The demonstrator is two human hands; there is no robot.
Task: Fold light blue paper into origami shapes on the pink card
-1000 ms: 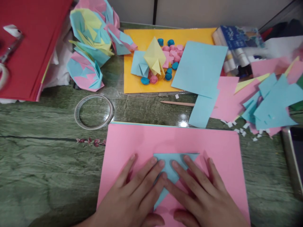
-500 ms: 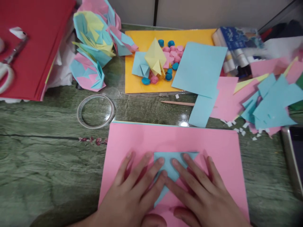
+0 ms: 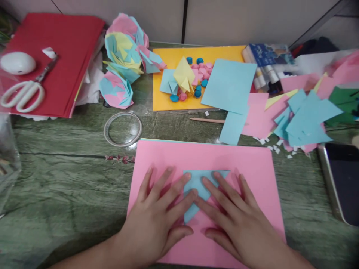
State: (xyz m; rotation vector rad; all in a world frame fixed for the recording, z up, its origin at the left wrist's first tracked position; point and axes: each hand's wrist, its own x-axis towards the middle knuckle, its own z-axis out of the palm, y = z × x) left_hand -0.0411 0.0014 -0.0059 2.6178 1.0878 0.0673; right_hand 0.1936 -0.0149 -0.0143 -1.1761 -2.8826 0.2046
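Note:
A light blue paper (image 3: 196, 186), folded into a triangle, lies flat on a stack of pink paper sheets (image 3: 202, 155). My left hand (image 3: 157, 213) rests on the left side with fingers spread, its fingertips touching the triangle's left edge. From the right, my right hand (image 3: 235, 216) presses its fingertips on the triangle's slanted edge, fingers also spread. The two index fingertips meet near the middle of that edge. Both hands cover parts of the triangle; its top edge and lower tip show.
White scissors (image 3: 25, 93) lie on red sheets (image 3: 64, 45) at left. A tape ring (image 3: 123, 145), a wooden stick (image 3: 207, 120), folded paper flowers (image 3: 123, 48) and a yellow board (image 3: 159, 102) sit behind. Paper scraps (image 3: 308, 116) and a phone (image 3: 343, 179) are at right.
The camera view has shifted, bringing the whole scissors and more of the left side into sight. My hands stay spread on the blue triangle with little change.

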